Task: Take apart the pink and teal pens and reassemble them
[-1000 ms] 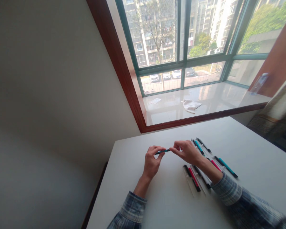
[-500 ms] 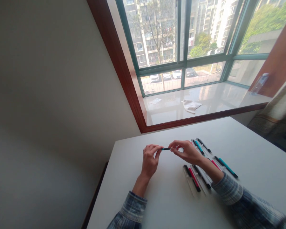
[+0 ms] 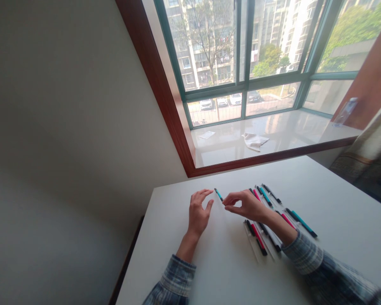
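Note:
A short teal-and-black pen (image 3: 219,194) points up and to the left over the white table. My right hand (image 3: 246,206) pinches its lower end between thumb and fingertips. My left hand (image 3: 199,212) is open just left of the pen, thumb and fingers apart, with nothing in it. Beyond and beneath my right wrist lie several pens and pen parts in black, teal, pink and clear, among them a teal pen (image 3: 304,223) at the right and a pink one (image 3: 257,235) nearer me.
The white table (image 3: 222,271) ends at a wall on the left and a red-brown window frame (image 3: 241,162) at the back. On the window sill lie a crumpled white cloth (image 3: 255,141) and a piece of paper (image 3: 207,134). A clear bottle (image 3: 346,112) stands at the right.
My left hand has let go of the pen and opened its fingers. In my right hand, the pen has swung from nearly level to slanting. The right hand has moved slightly down and left.

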Demonstrator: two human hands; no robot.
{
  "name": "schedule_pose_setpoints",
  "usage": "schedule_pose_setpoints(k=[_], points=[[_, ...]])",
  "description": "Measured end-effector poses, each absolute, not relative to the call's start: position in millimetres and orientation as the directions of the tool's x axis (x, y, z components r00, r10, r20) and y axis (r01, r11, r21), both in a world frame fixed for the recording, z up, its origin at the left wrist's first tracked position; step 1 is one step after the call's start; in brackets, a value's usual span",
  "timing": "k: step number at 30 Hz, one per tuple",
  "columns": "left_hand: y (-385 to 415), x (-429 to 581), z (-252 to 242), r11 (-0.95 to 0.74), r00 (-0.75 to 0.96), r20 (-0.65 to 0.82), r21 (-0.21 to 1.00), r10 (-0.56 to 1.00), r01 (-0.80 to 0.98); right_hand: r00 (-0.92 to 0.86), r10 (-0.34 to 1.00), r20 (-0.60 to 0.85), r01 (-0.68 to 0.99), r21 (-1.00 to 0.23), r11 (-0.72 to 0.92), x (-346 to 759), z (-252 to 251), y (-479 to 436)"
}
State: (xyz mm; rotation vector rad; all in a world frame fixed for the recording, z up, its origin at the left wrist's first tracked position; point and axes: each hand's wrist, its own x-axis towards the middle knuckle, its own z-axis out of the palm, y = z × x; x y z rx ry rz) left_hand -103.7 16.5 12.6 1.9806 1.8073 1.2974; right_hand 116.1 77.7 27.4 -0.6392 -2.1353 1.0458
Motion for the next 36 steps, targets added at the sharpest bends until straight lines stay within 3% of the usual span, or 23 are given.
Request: schedule_pose_setpoints(k=[14,25,32,36], points=[[14.5,-96.8,17.8,-0.226,-0.101,0.426,0.65,0.899,0.726,-0.789,0.56,0.254,0.332,-0.591,0.736,107.7,16.1,71.2],[14.5,-96.4,17.7,-0.212,-0.096,0.402,0.655,0.911,0.725,-0.804,0.537,0.253,0.329,-0.563,0.758,106.5,19.3,68.9],[13.0,-99.2,11.7,-0.206,-0.1,0.399,0.655,0.912,0.727,-0.626,0.684,0.375,0.439,-0.555,0.706,136.2,22.8,97.2],[11.5,-101.3,8.0,-0.212,-0.093,0.395,0.661,0.914,0.72,-0.627,0.711,0.318,0.487,-0.552,0.677,156.8,19.1,112.3]])
